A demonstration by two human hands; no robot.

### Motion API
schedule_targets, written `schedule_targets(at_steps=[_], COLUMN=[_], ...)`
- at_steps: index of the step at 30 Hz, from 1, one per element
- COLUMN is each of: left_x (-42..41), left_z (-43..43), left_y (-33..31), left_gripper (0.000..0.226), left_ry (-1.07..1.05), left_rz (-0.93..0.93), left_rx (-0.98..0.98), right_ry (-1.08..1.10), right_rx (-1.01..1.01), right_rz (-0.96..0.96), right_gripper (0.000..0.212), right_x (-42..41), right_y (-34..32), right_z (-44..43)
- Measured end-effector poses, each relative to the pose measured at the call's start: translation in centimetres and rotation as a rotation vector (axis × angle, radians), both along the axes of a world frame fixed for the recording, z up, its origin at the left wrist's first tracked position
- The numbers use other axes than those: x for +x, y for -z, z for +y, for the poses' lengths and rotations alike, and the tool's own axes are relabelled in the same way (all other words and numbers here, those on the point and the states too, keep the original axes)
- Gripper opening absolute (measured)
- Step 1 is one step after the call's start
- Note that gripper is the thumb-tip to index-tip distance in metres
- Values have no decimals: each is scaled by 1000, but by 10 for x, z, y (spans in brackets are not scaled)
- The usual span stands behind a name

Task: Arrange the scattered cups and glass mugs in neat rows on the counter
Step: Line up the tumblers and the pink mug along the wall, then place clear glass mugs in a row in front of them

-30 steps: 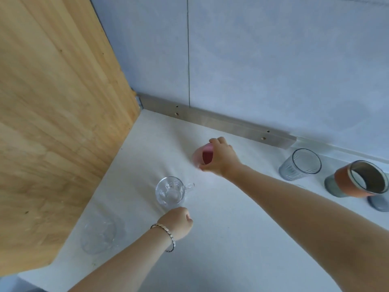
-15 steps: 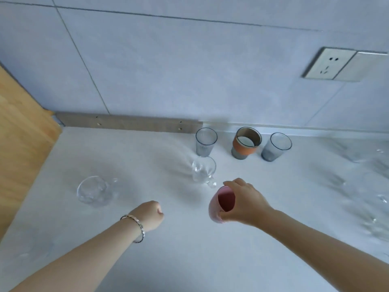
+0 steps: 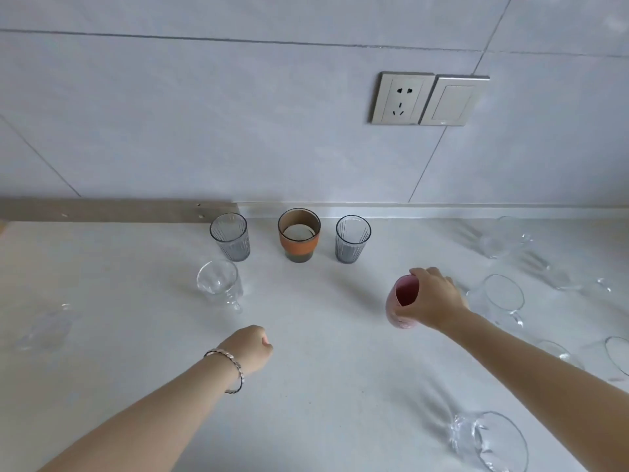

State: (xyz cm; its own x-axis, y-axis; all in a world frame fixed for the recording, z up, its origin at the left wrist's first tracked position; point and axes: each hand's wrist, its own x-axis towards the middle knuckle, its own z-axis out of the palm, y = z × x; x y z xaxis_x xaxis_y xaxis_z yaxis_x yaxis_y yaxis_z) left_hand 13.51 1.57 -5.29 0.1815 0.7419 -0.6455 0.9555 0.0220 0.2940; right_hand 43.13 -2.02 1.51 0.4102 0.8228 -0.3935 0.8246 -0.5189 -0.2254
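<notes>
My right hand [image 3: 432, 299] grips a pink cup [image 3: 401, 303] by its rim, right of centre over the white counter [image 3: 323, 386]. My left hand [image 3: 250, 349] is a closed fist with nothing in it, hovering low at centre left. Along the back wall stand a grey ribbed glass [image 3: 230, 237], an orange-banded cup [image 3: 299, 235] and a second grey ribbed glass [image 3: 352, 238] in a row. A clear glass mug [image 3: 218, 282] stands just in front of the left grey glass.
Several clear glass mugs are scattered on the right: one [image 3: 502, 299] beside my right hand, one [image 3: 500, 237] near the wall, one [image 3: 490, 441] at the front. Another clear mug [image 3: 46, 327] sits far left. A wall socket [image 3: 401, 98] hangs above.
The view swung right, away from the wooden panel. My right hand carried the pink cup from the left corner to right of the back row. My left fist stayed closed.
</notes>
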Motion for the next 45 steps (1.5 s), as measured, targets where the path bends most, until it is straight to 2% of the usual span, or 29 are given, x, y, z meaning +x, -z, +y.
schedule_targets(at_steps=[3,10,13,14,15,19,21,24,27,31,34,39,45], left_x=[16,18,21,20,20,16,12,0,-19,-58,-111,-223,-343], left_z=[5,9,11,11,11,11,8,0,-8,-23,-36,-54,-66], left_y=[-2,-1,1,1,1,0,-2,-3,-5,-13,-15,-12,-13], left_gripper=[13,18,28,28,26,11,11,11,12,20,18,24,34], left_ry=[-44,-112,-160,-170,-175,-181,-182,-167,-184,-245,-294,-408,-438], left_rz=[-1,15,18,24,32,37,30,36,26,-8,14,29,41], left_rx=[5,18,16,17,18,22,13,-3,6,9,22,36,39], right_ry=[-9,-27,4,17,24,-34,-89,-217,-319,-439,-533,-684,-815], right_rx=[2,19,29,34,31,12,39,56,39,-120,-168,-170,-108], right_rz=[1,-26,-57,-65,-70,-120,-188,-274,-211,-15,51,117,182], right_gripper=[69,45,22,20,24,69,78,62,44,38,35,35,38], right_x=[19,34,35,36,36,33,28,12,-12,-68,-132,-259,-427], right_y=[5,15,19,20,22,29,27,17,4,-7,-8,-3,-2], right_z=[34,101,125,129,131,122,108,80,55,29,20,17,35])
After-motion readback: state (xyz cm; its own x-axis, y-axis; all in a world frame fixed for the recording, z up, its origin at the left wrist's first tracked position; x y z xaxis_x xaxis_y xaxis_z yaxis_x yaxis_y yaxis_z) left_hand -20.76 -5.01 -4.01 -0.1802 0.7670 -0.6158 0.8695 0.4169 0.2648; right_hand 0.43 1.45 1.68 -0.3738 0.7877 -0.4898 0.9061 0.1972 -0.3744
